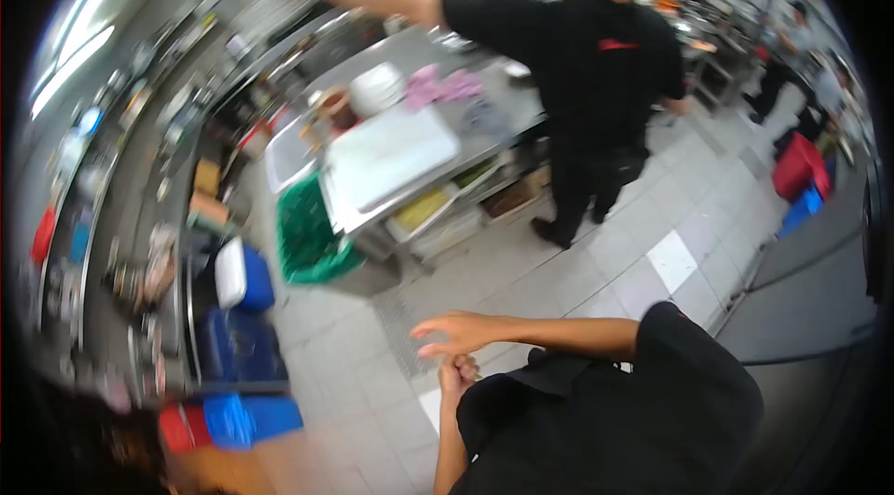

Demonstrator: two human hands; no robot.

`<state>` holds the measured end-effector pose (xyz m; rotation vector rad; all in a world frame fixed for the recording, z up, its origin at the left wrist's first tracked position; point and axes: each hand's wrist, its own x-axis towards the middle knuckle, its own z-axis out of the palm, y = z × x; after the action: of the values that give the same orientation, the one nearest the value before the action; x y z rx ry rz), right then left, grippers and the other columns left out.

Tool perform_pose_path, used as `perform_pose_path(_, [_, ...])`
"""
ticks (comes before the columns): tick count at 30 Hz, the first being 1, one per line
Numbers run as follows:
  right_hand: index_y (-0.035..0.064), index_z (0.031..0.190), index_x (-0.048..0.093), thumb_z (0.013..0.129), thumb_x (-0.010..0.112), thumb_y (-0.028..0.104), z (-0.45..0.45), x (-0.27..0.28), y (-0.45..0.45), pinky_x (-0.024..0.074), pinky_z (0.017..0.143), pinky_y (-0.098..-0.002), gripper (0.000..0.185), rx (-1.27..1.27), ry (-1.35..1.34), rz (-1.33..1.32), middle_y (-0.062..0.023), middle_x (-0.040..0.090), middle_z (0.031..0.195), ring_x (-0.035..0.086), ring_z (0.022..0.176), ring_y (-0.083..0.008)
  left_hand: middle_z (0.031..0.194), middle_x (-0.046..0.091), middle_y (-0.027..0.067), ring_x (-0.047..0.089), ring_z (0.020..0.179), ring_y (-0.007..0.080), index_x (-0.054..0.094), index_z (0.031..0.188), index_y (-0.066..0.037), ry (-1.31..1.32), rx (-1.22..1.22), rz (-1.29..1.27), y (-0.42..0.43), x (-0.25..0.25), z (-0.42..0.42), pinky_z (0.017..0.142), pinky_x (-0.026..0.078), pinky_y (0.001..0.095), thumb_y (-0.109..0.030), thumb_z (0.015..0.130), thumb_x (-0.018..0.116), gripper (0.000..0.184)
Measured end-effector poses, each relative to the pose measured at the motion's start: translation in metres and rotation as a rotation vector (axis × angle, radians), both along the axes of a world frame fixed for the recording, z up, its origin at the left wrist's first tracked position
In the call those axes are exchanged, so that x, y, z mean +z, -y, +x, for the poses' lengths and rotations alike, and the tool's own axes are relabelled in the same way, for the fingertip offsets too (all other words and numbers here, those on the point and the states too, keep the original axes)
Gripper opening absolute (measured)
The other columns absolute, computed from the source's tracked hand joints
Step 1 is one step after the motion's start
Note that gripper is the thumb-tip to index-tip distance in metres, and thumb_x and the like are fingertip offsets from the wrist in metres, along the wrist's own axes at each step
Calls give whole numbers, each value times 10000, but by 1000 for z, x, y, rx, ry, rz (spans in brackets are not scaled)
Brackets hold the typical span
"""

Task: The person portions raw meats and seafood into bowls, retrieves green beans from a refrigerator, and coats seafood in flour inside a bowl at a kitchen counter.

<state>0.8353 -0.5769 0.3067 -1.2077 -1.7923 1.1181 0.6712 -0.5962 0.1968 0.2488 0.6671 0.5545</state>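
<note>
Although the view was tilted and partly blurred, one green-lined bin [312, 239] showed to the upper left of the right hand [456, 332] and the left hand [457, 372], well apart from both, on the floor beside the corner of a steel counter [523, 109]. Its height ran on a slant, the lined mouth at upper left, the grey base toward lower right. The right hand was the nearer to it in the view, fingers loosely bent and thumb apart, gripping nothing that showed. Just below, the left hand was curled into a fist; a pale-green bit [477, 376] showed at its edge, too small to identify, and whether the fist gripped it could not be told. Counted from the left, there were one red tub [184, 427], one bright blue tub [265, 416] beside it, one dark blue box [240, 346] above these, and one blue-and-white container [256, 276] higher again. Then came the one bin, one brown container [336, 108], one white board [396, 155] on the counter, its long side slanting up to the right, pink cloth [445, 87] in an unclear number of pieces, one co-worker [596, 76] with an arm outstretched leftward, and one red bucket [798, 167].
</note>
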Motion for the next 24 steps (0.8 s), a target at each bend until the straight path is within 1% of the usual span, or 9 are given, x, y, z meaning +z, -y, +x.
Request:
perform_pose_path(2, [46, 1230, 553, 931, 491, 474, 107, -27, 40, 431, 936, -411, 525, -197, 158, -6, -187, 581, 1212, 544, 1127, -332, 624, 361, -37, 361, 563, 76, 497, 850, -97, 56, -197, 11, 23, -1, 101, 518, 310, 233, -194, 939, 513, 132])
perform_pose_path(4, [45, 1138, 589, 975, 403, 459, 185, -12, 98, 455, 878, -404, 482, -272, 83, -169, -199, 624, 1086, 590, 1019, -323, 701, 420, -48, 408, 625, 63, 522, 948, -82, 389, -497, -394, 43, -84, 173, 568, 351, 217, -206, 965, 484, 131])
perform_pose_path(5, [27, 1063, 592, 984, 375, 462, 209, 0, 128, 463, 843, -393, 492, -333, 58, -304, -199, 631, 1003, 599, 950, -313, 701, 420, -48, 408, 625, 63, 522, 948, -82, 382, -567, -402, 42, -82, 204, 568, 351, 217, -206, 965, 484, 131])
perform_pose_path(7, [-14, 883, 563, 998, 324, 474, 244, 1, 185, 474, 757, -362, 555, -497, 32, -368, -183, 626, 810, 605, 784, -269, 709, 437, -46, 427, 637, 69, 523, 945, -85, 201, -848, -227, 50, -60, 262, 587, 369, 218, -217, 972, 477, 143])
perform_pose_path(12, [28, 1066, 622, 998, 358, 429, 294, 21, 284, 458, 857, -344, 485, -867, -281, -507, -149, 668, 976, 620, 942, -239, 733, 481, -38, 475, 674, 80, 527, 939, -88, -65, -1305, 251, 102, 58, 370, 634, 408, 214, -232, 985, 460, 165])
perform_pose_path(16, [43, 1265, 552, 995, 378, 387, 385, -10, 335, 429, 948, -323, 471, -1127, -23, -355, -149, 654, 1083, 604, 1029, -238, 654, 378, -74, 375, 568, 37, 504, 913, -108, -56, -1414, 33, 129, 48, 470, 530, 335, 185, -259, 996, 448, 181])
perform_pose_path(19, [0, 1159, 600, 1003, 364, 323, 506, -7, 374, 458, 884, -332, 429, -1428, -181, -117, -115, 661, 1074, 612, 999, -208, 619, 267, -98, 244, 487, 26, 484, 904, -136, 3, -1389, -18, 142, 45, 558, 443, 220, 183, -292, 999, 440, 188])
perform_pose_path(21, [13, 1125, 615, 1007, 372, 339, 587, -5, 400, 474, 818, -317, 423, -1559, -397, 67, -91, 669, 1009, 631, 920, -182, 588, 239, -97, 229, 474, 17, 482, 899, -132, 11, -1310, -33, 150, 50, 623, 430, 203, 185, -290, 993, 458, 186])
perform_pose_path(24, [14, 1144, 597, 989, 405, 400, 677, -44, 452, 483, 763, -299, 458, -1752, -434, -6, -107, 670, 1001, 640, 874, -176, 618, 335, -70, 323, 510, 56, 496, 923, -131, 121, -1156, -117, 164, 51, 732, 487, 294, 211, -247, 983, 452, 138])
